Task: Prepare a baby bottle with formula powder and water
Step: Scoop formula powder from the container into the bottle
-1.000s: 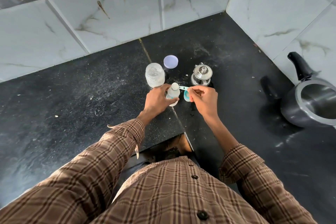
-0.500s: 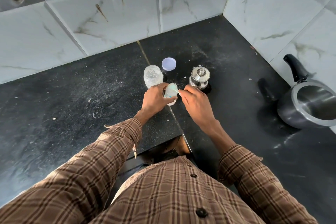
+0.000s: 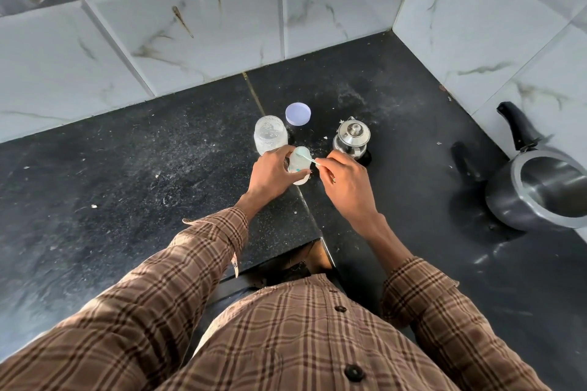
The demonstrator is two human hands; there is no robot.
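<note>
Bottle [image 3: 299, 168] stands on the black counter [image 3: 127, 174], and your left hand [image 3: 270, 173] wraps its fingers around it. Your right hand [image 3: 344, 176] pinches a small green scoop [image 3: 309, 159] tipped over the bottle's open top.

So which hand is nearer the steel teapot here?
Right. The right hand sits just in front of the steel teapot, holding a scoop; the left hand is further left, gripping the baby bottle.

A home kitchen: black stone counter [image 3: 127, 174], marble-look wall tiles [image 3: 190, 25], pressure cooker [image 3: 540, 194].
</note>
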